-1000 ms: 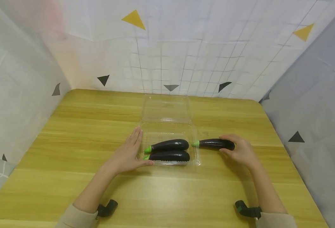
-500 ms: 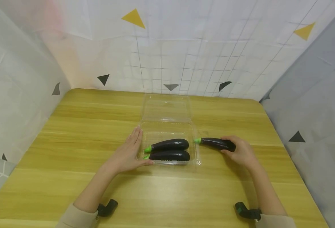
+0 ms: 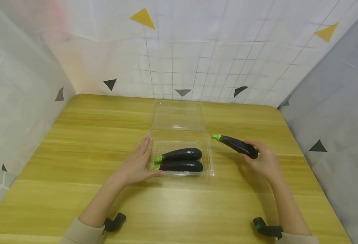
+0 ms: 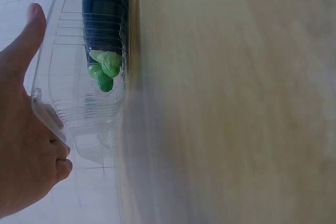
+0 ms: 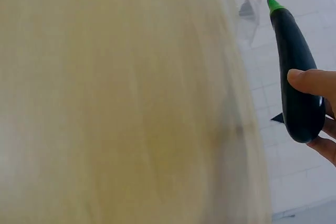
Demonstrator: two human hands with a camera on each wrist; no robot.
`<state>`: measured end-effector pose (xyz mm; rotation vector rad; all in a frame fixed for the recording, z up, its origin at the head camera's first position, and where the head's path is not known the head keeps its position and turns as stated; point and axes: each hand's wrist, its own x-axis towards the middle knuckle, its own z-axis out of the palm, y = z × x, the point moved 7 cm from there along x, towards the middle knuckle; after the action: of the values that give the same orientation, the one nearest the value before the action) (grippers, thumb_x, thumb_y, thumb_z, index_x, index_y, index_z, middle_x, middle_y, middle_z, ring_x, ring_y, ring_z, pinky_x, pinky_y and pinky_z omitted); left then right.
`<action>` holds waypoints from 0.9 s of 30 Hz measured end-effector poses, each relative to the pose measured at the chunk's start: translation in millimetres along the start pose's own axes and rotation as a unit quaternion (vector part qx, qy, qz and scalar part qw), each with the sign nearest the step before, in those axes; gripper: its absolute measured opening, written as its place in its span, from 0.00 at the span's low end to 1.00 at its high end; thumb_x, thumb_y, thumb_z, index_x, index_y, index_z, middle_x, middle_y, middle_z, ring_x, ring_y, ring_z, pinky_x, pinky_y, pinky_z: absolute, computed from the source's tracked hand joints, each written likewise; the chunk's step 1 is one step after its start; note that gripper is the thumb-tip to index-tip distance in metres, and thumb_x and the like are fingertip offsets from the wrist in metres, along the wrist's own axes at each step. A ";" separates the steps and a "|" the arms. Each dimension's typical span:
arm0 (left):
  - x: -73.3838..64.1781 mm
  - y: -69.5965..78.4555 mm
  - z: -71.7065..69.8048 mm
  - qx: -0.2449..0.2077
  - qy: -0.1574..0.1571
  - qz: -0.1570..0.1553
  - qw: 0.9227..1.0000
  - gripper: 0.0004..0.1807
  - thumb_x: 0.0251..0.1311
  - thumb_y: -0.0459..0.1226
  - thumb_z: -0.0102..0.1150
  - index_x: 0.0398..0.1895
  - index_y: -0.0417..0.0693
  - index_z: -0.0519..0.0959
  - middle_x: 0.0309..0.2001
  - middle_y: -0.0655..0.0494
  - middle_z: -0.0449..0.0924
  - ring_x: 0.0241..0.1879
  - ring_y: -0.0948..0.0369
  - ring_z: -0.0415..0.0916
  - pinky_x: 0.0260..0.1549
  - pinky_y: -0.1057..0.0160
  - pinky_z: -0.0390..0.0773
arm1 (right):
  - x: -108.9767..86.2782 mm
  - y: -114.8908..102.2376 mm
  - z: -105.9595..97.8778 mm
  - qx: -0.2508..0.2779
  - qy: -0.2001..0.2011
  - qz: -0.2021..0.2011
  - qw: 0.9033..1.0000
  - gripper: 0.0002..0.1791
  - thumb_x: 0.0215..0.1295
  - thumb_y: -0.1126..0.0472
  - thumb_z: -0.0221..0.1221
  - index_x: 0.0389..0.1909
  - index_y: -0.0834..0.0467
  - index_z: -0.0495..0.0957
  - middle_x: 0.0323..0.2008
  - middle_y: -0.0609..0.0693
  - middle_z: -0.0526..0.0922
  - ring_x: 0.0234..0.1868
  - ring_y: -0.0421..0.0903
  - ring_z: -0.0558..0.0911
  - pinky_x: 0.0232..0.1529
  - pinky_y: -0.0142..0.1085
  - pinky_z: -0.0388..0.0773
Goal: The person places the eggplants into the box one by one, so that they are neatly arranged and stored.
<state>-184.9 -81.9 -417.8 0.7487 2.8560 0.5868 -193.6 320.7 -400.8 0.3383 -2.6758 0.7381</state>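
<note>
A clear plastic clamshell box (image 3: 179, 135) stands with its lid folded back. Side by side in its front part lie two dark eggplants (image 3: 182, 154) with green stems toward the left. My left hand (image 3: 134, 166) rests against the box's left side, fingers straight along the wall and thumb at the front rim; the left wrist view shows the hand (image 4: 26, 145) at the rim. Right of the box, my right hand (image 3: 262, 161) pinches a third eggplant (image 3: 236, 144) by its rounded end, above the table. Its green tip points left and away from me, also in the right wrist view.
The wood-grain table (image 3: 179, 210) carries the box near its middle. White sheets (image 3: 179, 51) with grid lines and triangles enclose the back and sides. A dark camera mount (image 3: 114, 222) sits at each wrist.
The right hand has lifted its eggplant and drawn slightly right; the green tip has swung up and away from the box. My left hand and the two eggplants in the box stay still.
</note>
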 end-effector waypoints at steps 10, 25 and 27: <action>0.3 0.9 -1.1 -0.003 0.000 0.002 1.000 0.67 0.50 0.69 0.57 0.74 0.33 0.36 0.75 0.41 0.25 0.74 0.51 0.25 0.71 0.51 0.42 | 13.2 -43.9 -18.5 0.005 0.048 -0.056 0.997 0.29 0.42 0.68 0.75 0.51 0.60 0.81 0.44 0.59 0.84 0.42 0.58 0.82 0.37 0.52 0.78; -0.6 0.7 -1.9 0.000 -0.003 -0.001 1.000 0.67 0.50 0.70 0.56 0.75 0.34 0.36 0.75 0.42 0.25 0.74 0.51 0.25 0.70 0.51 0.43 | 30.3 -99.5 -12.5 0.027 0.058 -0.137 0.988 0.31 0.40 0.67 0.76 0.51 0.57 0.82 0.46 0.53 0.84 0.47 0.52 0.82 0.46 0.39 0.77; -0.3 0.2 -1.7 0.000 -0.003 -0.003 1.000 0.67 0.50 0.70 0.56 0.75 0.34 0.36 0.75 0.42 0.24 0.74 0.51 0.25 0.70 0.51 0.43 | 32.7 -105.3 -10.5 0.029 0.056 -0.143 0.988 0.31 0.40 0.67 0.76 0.51 0.56 0.82 0.46 0.53 0.84 0.47 0.52 0.82 0.45 0.44 0.78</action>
<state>-184.9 -82.5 -416.1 0.7419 2.8509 0.5819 -187.6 233.8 -332.5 0.6593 -2.4333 0.7228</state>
